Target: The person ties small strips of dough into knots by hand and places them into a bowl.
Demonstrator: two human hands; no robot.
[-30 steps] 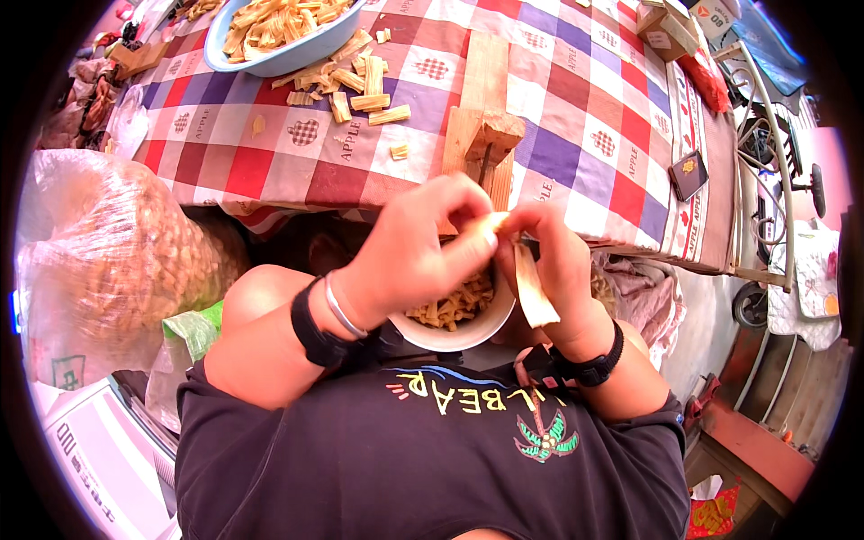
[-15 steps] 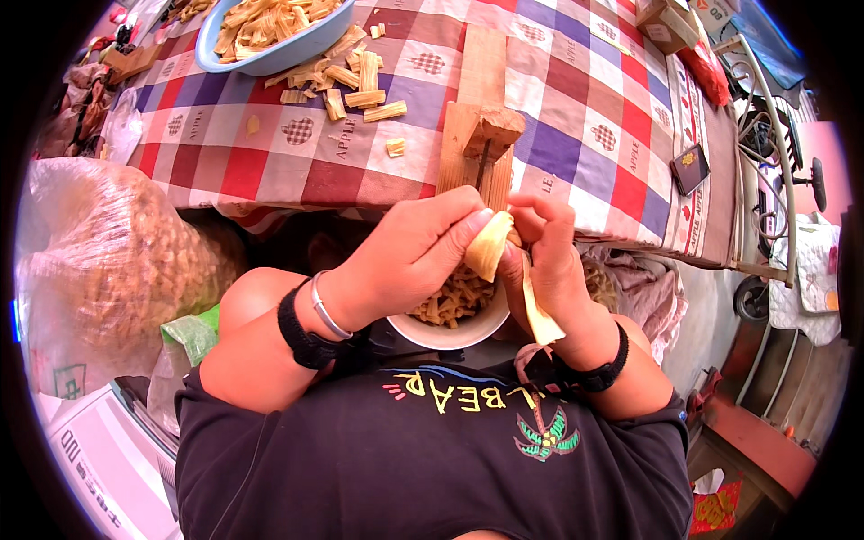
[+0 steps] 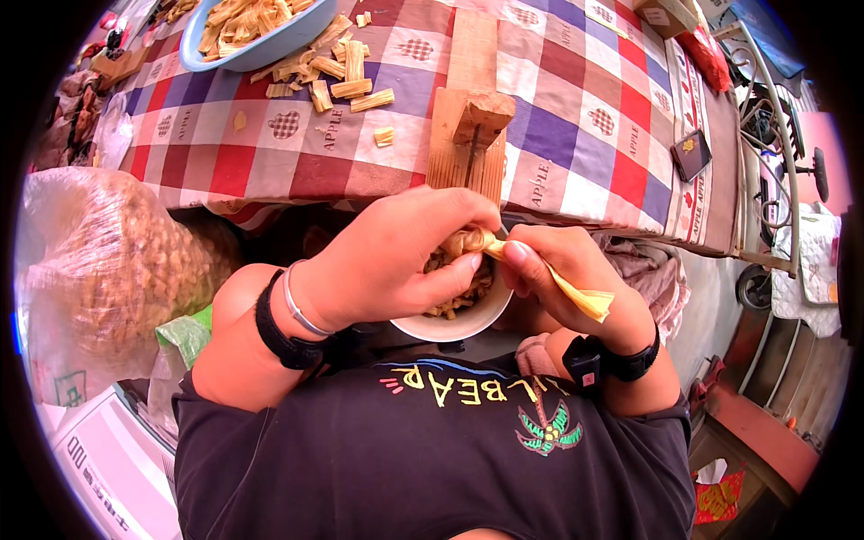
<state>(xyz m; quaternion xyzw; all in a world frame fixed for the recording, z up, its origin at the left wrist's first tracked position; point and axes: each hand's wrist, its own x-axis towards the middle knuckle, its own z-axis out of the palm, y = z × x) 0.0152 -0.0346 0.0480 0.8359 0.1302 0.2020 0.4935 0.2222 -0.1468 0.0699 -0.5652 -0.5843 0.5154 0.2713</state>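
Note:
My left hand [image 3: 387, 261] curls around the crumpled end of a pale yellow strip [image 3: 582, 295], above a white bowl [image 3: 436, 331] of small tan pieces. My right hand [image 3: 567, 265] pinches the same strip just to the right, its loose tail sticking out toward the lower right. A wooden block with a dark metal rod [image 3: 483, 115] stands on a board at the edge of the checked cloth-covered table [image 3: 585, 126], just beyond my hands. The bowl's contents are partly hidden by my hands.
A blue basin [image 3: 193, 49] of dried strips and loose pieces [image 3: 351, 87] lie at upper left. A large clear bag [image 3: 117, 270] of tan pieces is at my left. A dark flat object [image 3: 691, 155], red bag [image 3: 709, 63] and metal frame [image 3: 790, 256] are at right.
The folded flap of the strip is now bunched and twisted between my hands. My right hand has shifted right, and the strip's tail now angles further rightward.

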